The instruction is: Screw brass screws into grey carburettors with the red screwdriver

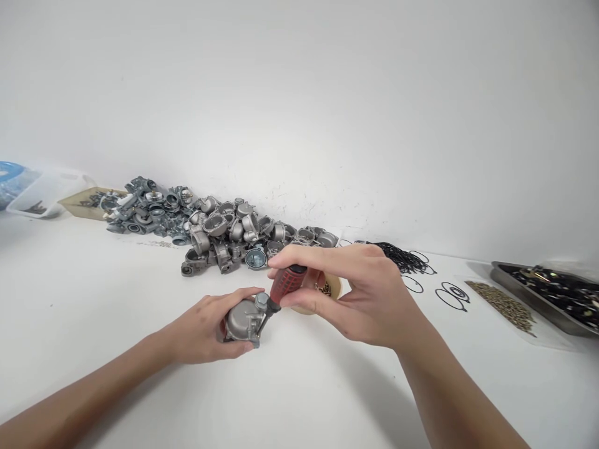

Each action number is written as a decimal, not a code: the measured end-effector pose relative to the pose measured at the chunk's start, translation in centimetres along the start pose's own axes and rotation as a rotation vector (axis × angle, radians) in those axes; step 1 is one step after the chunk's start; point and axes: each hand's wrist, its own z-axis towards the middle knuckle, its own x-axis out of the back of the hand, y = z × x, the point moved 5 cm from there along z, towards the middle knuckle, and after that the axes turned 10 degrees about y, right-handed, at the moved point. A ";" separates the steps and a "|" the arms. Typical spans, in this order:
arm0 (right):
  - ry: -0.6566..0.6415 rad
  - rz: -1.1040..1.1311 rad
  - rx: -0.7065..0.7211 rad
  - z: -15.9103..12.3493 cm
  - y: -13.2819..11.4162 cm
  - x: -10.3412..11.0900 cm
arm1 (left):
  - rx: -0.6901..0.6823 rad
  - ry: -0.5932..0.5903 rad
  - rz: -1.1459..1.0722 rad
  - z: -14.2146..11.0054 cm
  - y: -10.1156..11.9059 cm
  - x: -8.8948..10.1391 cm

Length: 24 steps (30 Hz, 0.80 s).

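My left hand [213, 327] is closed around a grey metal carburetor [244, 320], its rounded bowl facing up, low over the white table. Between the thumb and fingers of my right hand [360, 290] is a screwdriver [286, 285] with a red and black handle. Its shaft slants down to the right edge of the carburetor, where the tip meets what looks like a small screw. Part of the carburetor is hidden by my left fingers. Behind my right hand stands a yellowish bowl [336, 285] holding small dark pieces, partly covered by the hand.
A heap of carburetor bowls and bodies [224, 227] lies along the wall. To the right are black rubber rings [402, 257], a pile of brass-coloured small parts [503, 304] and a metal tray [524, 293] of black parts. Plastic containers [47, 192] stand at far left.
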 end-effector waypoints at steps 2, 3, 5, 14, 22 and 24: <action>0.003 -0.013 -0.013 0.0 0.1 -0.1 | 0.000 -0.005 -0.003 0.0 0.0 0.0; 0.014 -0.035 -0.011 0.0 0.1 -0.1 | 0.005 -0.007 0.004 0.0 -0.1 0.0; 0.039 -0.075 0.025 0.1 0.0 -0.1 | 0.010 -0.004 0.028 0.0 -0.1 -0.1; -0.039 0.137 0.060 -0.1 -0.5 -0.8 | -0.001 -0.024 -0.007 0.2 0.4 -0.2; 0.087 0.020 0.076 0.2 -0.6 -0.6 | 0.047 -0.052 -0.043 0.6 1.0 0.2; 0.085 -0.005 0.051 0.1 -0.4 -0.6 | 0.034 -0.047 -0.045 0.6 1.0 0.2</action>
